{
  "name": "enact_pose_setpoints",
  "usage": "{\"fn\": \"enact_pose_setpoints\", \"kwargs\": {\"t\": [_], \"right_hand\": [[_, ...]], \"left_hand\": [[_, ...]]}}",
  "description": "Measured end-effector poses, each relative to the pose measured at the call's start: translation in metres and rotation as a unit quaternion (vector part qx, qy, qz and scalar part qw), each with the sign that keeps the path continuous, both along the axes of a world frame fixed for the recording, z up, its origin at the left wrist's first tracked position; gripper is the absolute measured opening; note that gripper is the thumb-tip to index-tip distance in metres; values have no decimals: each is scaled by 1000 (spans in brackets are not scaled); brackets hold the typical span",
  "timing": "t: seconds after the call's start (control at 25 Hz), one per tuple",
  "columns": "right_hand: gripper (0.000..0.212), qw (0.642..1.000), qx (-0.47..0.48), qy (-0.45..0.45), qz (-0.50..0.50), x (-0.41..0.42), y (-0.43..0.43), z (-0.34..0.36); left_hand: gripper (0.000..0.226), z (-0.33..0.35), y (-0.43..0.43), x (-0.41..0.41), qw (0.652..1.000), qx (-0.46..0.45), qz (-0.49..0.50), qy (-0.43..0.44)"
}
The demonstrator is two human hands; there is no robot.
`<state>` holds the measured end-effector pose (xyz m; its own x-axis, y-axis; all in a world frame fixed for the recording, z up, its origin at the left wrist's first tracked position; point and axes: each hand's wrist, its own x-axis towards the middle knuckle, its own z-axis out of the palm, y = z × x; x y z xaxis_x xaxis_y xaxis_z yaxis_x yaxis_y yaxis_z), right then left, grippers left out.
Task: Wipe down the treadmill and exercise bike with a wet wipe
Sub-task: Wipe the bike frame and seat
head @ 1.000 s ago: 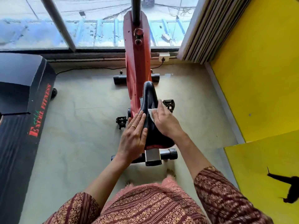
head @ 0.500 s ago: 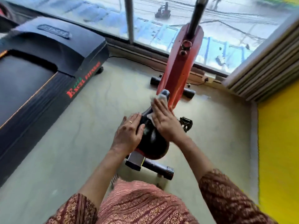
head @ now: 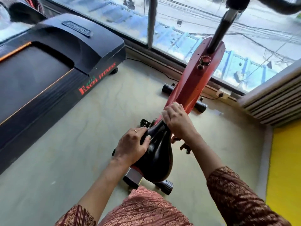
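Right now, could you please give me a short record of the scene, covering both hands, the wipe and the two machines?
Left hand: grips the left edge of the black saddle
Right hand: curled over the saddle's nose
Wet wipe: not visible, perhaps hidden under the right hand
Exercise bike: red frame, standing before the window
Treadmill: left of the bike, touched by neither hand

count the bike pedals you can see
2: one pedal sits left of the saddle nose, just beyond the left hand. The other is right of the saddle, below the right hand, blurred and partly hidden.
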<state>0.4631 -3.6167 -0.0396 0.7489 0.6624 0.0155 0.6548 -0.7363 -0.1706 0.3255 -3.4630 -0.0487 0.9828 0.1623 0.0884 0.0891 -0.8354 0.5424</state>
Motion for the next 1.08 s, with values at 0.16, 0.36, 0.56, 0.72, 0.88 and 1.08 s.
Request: {"fn": "enact_pose_setpoints", "kwargs": {"t": [0.16,0.36,0.56,0.72,0.88,1.08], "right_hand": [[45,994,-105,4,22,-23,38,4],[66,992,-88,-5,88,-15,18,12],[61,979,-182,12,95,2,21,14],[61,966,-113,33,232,-21,37,0],[49,906,14,25,422,-19,-6,1],[55,922,4,-2,387,12,-13,-9]], "left_hand": [[40,-2,2,-2,1000,0,5,-17],[39,0,0,-9,999,6,36,-36],[41,-2,-6,-9,995,-4,91,-41],[39,-6,-20,-11,981,17,183,-57],[39,-10,-45,-17,939,29,332,-84],[46,-17,-113,-26,866,32,492,-85]]}}
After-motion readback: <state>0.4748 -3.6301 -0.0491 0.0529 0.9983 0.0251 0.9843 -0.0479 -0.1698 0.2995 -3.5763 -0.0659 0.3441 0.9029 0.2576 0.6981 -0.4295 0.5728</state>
